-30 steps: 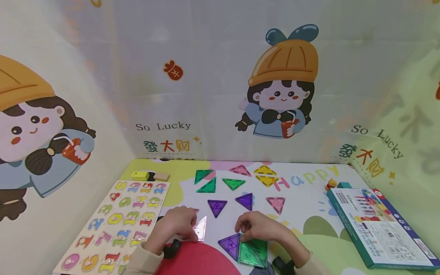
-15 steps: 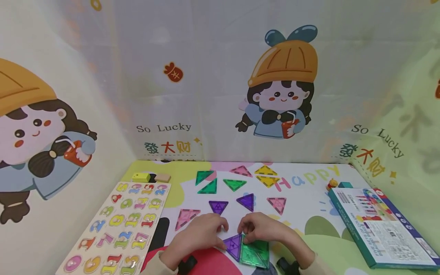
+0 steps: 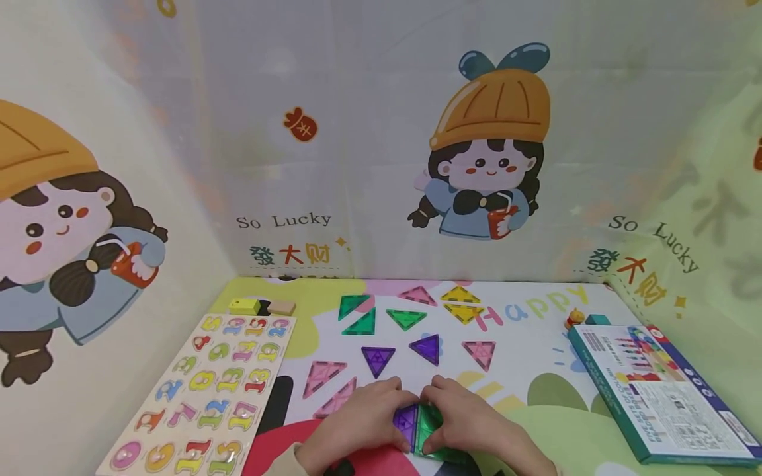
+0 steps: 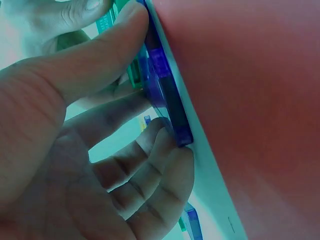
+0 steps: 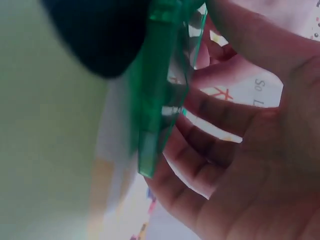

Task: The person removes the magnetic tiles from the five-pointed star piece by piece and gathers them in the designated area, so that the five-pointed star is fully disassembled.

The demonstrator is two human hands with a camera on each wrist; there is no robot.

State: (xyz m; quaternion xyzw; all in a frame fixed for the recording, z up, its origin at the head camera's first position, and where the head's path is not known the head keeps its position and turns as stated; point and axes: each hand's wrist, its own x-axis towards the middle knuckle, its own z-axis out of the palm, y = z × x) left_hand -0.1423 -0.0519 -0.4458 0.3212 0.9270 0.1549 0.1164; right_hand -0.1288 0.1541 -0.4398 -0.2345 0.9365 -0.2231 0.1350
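My left hand grips a translucent purple triangle magnetic tile, thumb at the near edge and fingers at the far side. In the left wrist view the purple tile's edge runs between thumb and fingertips. Right beside it, my right hand holds a green magnetic tile piece that meets the purple tile along one side. The right wrist view shows the green tile edge-on, with fingers curled at its far edge. Both hands cover much of the two tiles.
Two pink tiles lie left of the hands. Further back are purple, green, yellow and pink triangles. A wooden number board stands at left, a flat box at right with a small bear figure behind it.
My left hand has left the pink tile, moved right and taken hold of the purple tile. The right hand has shifted slightly nearer and spread its grip over the green tile.
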